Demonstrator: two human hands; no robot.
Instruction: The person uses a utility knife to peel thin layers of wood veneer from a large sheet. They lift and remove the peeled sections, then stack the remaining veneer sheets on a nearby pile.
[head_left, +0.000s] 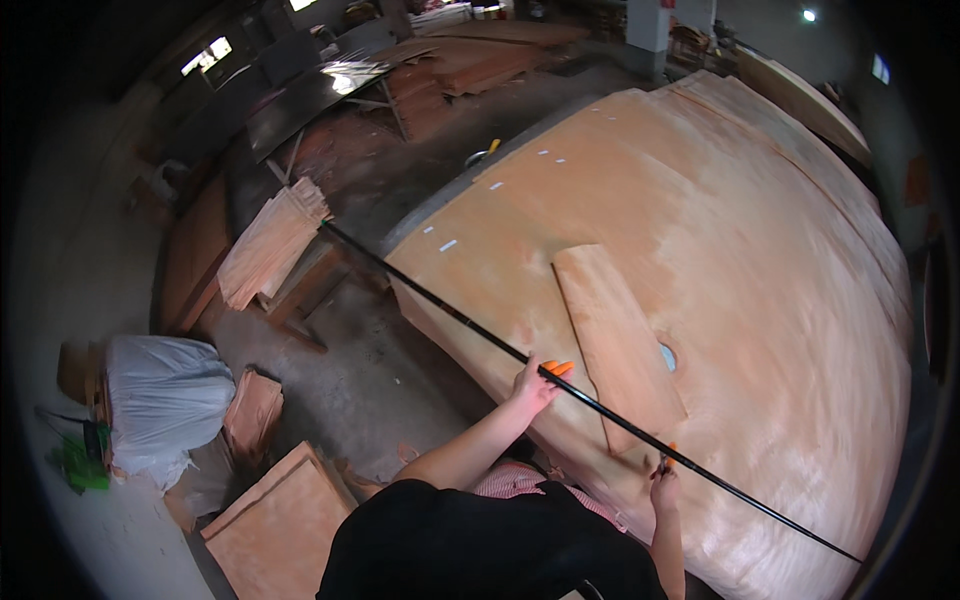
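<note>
A long thin black pole (pixel 455 313) slants across the view, from the stacked veneer strips at upper left to the right side of the large veneer sheet (pixel 760 270). My left hand (pixel 538 388) is closed around the pole near its middle, with orange covers on some fingertips. Farther along, my right hand (pixel 665 487) has its fingers at the pole, pinching it from the near side; an orange fingertip cover shows there too. Beyond the pole, a loose narrow veneer piece (pixel 615 340) lies on the large sheet, beside a small hole showing pale blue.
To the left stand a bundle of veneer strips (pixel 270 245) and a sack-like heap under whitish plastic (pixel 165 395). More veneer sheets (pixel 285 530) are stacked at lower left. A dark tilted panel (pixel 315 105) stands at the back, and a white pillar (pixel 648 25) rises behind the sheet.
</note>
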